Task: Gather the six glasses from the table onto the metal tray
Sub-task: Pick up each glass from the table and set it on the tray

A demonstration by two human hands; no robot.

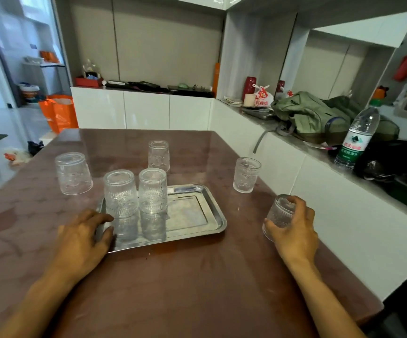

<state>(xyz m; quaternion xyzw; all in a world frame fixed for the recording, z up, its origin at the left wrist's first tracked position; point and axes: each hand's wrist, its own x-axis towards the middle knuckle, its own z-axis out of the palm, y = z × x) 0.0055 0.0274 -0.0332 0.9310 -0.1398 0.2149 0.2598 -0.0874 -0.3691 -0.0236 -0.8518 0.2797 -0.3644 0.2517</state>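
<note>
Closest to me are my two bare arms, lying over the shiny brown table. My left hand rests on the near left corner of the metal tray, fingers bent down over its edge, holding the tray and no glass. My right hand is wrapped around a tipped glass out to the right of the tray, with my fingers curled over the top and my thumb on the near side. I cannot tell if this glass is touching the table. All the glasses are clear and bumpy, with little patterns pressed into them. The tray is flat, silver and shiny, with a low rim. Two glasses stand in it at the left end, side by side and upside down: the left tray glass and the right tray glass. The right part of the tray is bare. Three more glasses sit on the table. The far left glass is upside down, past the tray's left corner. The back glass is upside down behind the tray. The right glass stands between the tray and the table's right edge.
</note>
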